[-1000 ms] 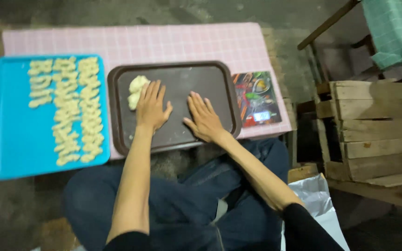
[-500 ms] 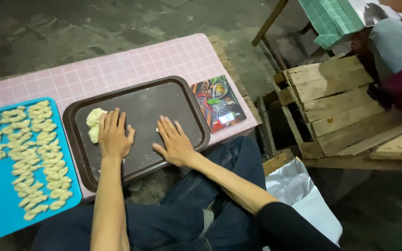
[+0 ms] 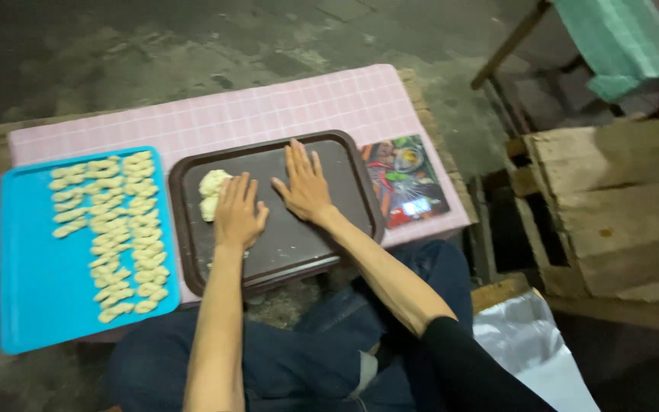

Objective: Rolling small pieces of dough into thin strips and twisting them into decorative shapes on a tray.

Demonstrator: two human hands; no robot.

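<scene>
My left hand [image 3: 238, 214] lies flat, palm down, on a dark brown tray [image 3: 345, 164], fingers apart, its fingertips right beside a pale lump of dough [image 3: 211, 192] at the tray's left end. My right hand [image 3: 303, 183] also presses flat on the tray, fingers spread, just right of the left hand. I cannot tell whether anything lies under either palm. Left of the brown tray sits a blue tray [image 3: 32, 282] carrying several small shaped dough pieces [image 3: 120, 229] in rows.
Both trays rest on a low table with a pink checked cloth [image 3: 268, 107]. A flat kitchen scale with a colourful picture top [image 3: 406, 179] lies right of the brown tray. Wooden crates [image 3: 612, 198] stand at right, a white bag [image 3: 528, 343] below them.
My hands have slid across the brown tray, staying flat; the right hand now sits further up it than the left. The camera view has shifted.
</scene>
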